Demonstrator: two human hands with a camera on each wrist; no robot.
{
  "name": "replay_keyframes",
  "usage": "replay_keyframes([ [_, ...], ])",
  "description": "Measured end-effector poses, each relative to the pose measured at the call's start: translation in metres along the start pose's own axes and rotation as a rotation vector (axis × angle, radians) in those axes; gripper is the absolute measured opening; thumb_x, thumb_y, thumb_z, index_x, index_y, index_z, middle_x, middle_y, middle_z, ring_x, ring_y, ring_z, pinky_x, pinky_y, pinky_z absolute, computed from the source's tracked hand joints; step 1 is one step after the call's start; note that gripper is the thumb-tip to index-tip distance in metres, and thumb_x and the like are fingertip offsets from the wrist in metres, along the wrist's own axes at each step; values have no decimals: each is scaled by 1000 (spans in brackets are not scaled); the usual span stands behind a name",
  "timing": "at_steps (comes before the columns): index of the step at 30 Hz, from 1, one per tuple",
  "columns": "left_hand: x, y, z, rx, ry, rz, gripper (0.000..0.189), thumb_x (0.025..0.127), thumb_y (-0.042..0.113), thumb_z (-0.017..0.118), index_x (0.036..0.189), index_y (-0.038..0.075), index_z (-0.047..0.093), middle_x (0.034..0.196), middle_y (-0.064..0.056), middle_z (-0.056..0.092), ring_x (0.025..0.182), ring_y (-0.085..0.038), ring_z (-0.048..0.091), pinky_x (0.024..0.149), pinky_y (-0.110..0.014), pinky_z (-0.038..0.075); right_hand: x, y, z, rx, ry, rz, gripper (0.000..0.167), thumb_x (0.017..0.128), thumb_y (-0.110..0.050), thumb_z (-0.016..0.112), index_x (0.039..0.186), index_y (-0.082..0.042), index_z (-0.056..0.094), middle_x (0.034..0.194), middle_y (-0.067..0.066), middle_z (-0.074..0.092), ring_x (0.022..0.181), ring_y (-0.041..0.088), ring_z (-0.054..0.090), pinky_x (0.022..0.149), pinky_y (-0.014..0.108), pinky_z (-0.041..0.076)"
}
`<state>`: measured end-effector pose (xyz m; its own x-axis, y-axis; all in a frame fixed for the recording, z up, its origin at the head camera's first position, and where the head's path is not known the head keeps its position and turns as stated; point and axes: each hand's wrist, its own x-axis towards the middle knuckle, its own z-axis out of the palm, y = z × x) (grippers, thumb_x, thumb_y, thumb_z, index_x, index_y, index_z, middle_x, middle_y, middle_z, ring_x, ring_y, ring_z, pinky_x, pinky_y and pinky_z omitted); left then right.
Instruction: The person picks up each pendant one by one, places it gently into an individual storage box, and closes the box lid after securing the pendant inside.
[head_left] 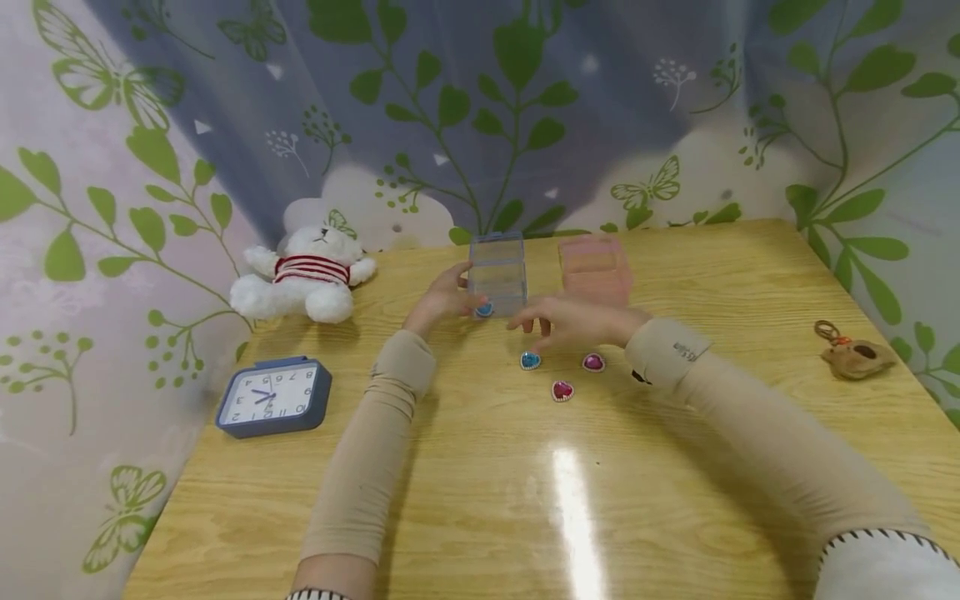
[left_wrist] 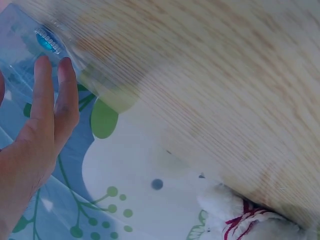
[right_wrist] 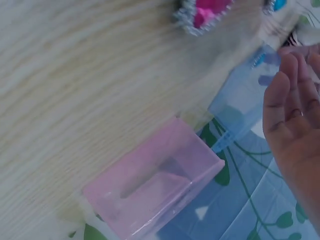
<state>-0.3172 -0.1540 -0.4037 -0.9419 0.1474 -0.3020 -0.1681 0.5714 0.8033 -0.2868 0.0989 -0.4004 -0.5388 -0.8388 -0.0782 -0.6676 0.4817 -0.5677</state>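
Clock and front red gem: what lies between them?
The left sleeve, with bare table between it and the gem, as the head view shows.

2 extended fingers show near 1 blue gem and a translucent box.

"What's far on the surface?"
"A plush bear left, then the left box, then the right box."
"And nearer?"
"The clock, left; three heart gems, between it and the keyring ornament, right. A fourth gem's at the left box's near edge."
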Motion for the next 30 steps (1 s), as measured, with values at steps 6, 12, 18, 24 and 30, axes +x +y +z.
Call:
replay_keyframes([
  [6, -2, 1, 1, -12, 0, 0, 85, 100, 9, 72, 169, 13, 22, 162, -27, 40, 124, -42, 66, 109, -46, 57, 2, 2, 10, -76, -36, -35, 46, 92, -13, 82, 135, -5, 69, 121, 13, 71, 94, 20, 64, 84, 35, 56],
  [12, -2, 1, 1, -10, 3, -11, 84, 101, 11, 71, 169, 15, 22, 162, -25, 41, 124, -37, 65, 110, -45, 57, 1, 2, 14, -143, -83, 18, 51, 91, -23, 84, 138, -12, 69, 124, 7, 68, 93, 16, 58, 84, 34, 55],
  [18, -2, -1, 1, -5, 6, -7, 84, 101, 12, 71, 169, 15, 23, 160, -26, 42, 120, -36, 66, 109, -45, 57, 3, 5, 22, -262, -73, -17, 40, 90, -23, 86, 128, -20, 75, 112, 0, 69, 88, 11, 57, 77, 31, 53],
  [24, -2, -1, 1, -17, 6, -15, 83, 101, 12, 71, 169, 16, 23, 161, -25, 42, 119, -35, 65, 108, -46, 58, 3, 5, 26, -423, -47, -113, 29, 92, -23, 84, 120, -25, 78, 109, -3, 70, 92, 13, 65, 79, 32, 59],
  [30, 0, -2, 2, -10, 9, -16, 84, 101, 13, 72, 169, 17, 23, 161, -24, 42, 122, -35, 66, 108, -44, 58, 4, 4, 26, -485, -24, -139, 21, 92, -25, 83, 113, -22, 80, 107, -2, 71, 96, 15, 70, 82, 33, 62],
])
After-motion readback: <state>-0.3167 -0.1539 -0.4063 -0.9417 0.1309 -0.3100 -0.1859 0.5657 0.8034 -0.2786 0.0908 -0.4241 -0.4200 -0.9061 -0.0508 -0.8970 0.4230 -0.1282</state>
